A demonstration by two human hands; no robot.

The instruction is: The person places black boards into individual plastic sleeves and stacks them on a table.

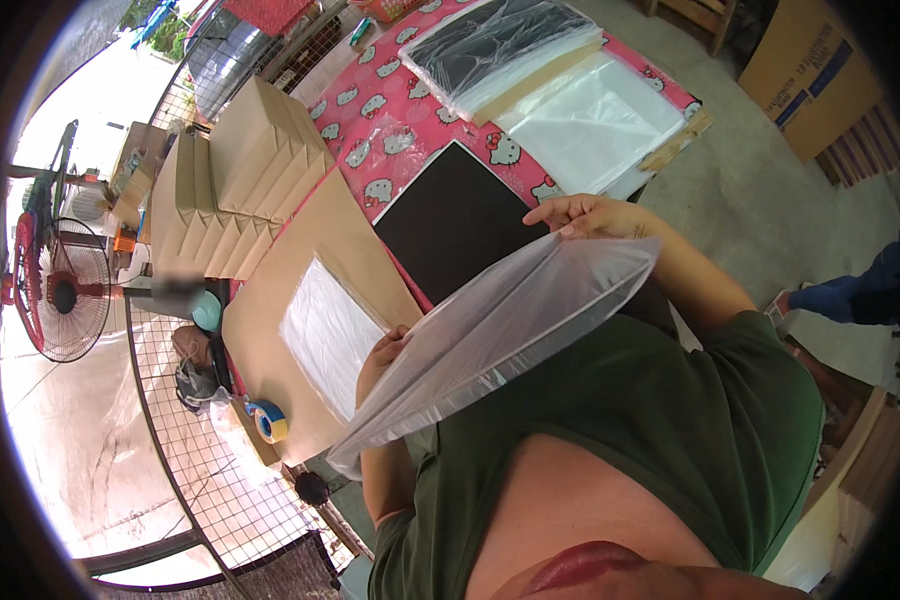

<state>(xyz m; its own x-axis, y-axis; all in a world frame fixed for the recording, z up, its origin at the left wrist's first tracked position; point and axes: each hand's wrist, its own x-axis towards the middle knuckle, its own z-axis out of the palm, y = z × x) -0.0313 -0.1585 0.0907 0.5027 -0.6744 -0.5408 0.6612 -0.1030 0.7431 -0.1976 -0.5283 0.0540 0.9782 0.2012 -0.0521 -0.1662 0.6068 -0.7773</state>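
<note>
I have one clear plastic bag [500,335] stretched between my two hands, held up over my chest and the near edge of the table [410,110]. My right hand [585,215] is at the bag's upper end, fingers [550,212] curled down and pinched shut on the rim, knuckles up, the forearm running back and down to my right shoulder. My left hand [380,362] is at the lower left side; the bag covers most of it, so I see only the fingertips folded onto the plastic's edge, closed on it, with the forearm dropping straight down below. The bag slopes from upper right to lower left, its loose end hanging past my left hand.

Under the bag lies one black flat sheet [455,215] on the pink patterned table cover, just beyond my right fingers and not touching them. Left of it sits one brown cardboard sheet [320,235] with one clear packet [325,335] lying on it, just beside my left hand. Farther back I count two bundles of plastic: one wrapped around dark material [500,45], one of clear bags [590,120]. Folded brown boxes [240,185] are stacked at the table's left; I cannot count them. One roll of tape [271,421] lies at the near left edge, and one standing fan [60,295] is well apart on the left.
</note>
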